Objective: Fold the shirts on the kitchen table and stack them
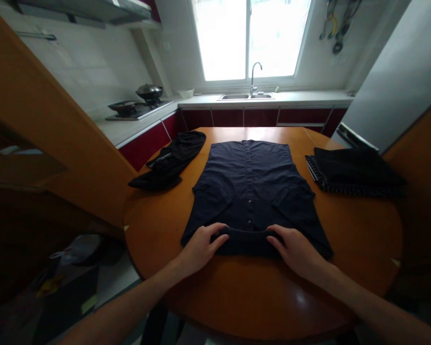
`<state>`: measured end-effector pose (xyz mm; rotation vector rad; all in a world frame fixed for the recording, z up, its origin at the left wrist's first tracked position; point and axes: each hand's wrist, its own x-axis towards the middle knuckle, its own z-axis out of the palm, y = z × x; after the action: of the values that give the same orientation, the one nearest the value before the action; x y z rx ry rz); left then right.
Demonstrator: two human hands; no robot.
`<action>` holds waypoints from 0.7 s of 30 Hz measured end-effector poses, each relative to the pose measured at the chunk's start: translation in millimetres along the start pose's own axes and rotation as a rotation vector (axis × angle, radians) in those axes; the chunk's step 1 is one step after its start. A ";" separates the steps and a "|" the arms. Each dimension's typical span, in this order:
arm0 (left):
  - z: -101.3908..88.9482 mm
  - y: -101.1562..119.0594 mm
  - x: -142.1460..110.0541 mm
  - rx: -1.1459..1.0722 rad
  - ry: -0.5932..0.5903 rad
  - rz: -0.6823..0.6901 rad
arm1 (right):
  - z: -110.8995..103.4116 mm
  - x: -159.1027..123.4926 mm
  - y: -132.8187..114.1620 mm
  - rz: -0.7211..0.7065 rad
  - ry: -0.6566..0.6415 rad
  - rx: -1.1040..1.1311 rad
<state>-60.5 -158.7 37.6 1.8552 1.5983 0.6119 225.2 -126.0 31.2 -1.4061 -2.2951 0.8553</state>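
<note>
A dark navy button-up shirt (249, 187) lies spread on the round wooden table (258, 292), its button line running down the middle. The collar end is nearest me. My left hand (201, 244) pinches the left end of the collar between thumb and fingers. At the collar's right end, my right hand (290, 244) grips in the same way. The sleeves appear folded in over the body, with a diagonal edge on each side. The fingertips of both hands are partly hidden by the cloth.
Crumpled black clothing (175, 158) lies at the table's left edge. A folded black stack of cloth (355, 170) sits on the right. Beyond are a counter with a sink (246, 96), a stove with pans (149, 91) and a fridge (391, 76).
</note>
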 end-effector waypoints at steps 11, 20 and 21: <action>2.6 6.7 2.1 0.518 0.172 0.393 | 10.2 -2.8 3.7 -0.111 0.333 -0.465; 34.6 22.4 -5.0 0.636 -0.156 0.637 | 46.8 -24.5 -23.1 -0.488 0.261 -0.487; 36.9 19.4 -4.4 0.632 -0.153 0.624 | 49.2 -25.0 -21.6 -0.478 0.234 -0.481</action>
<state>-22.1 -170.1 25.3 2.8342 1.1683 0.1951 194.9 -171.3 7.9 -0.9651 -2.5762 -0.0050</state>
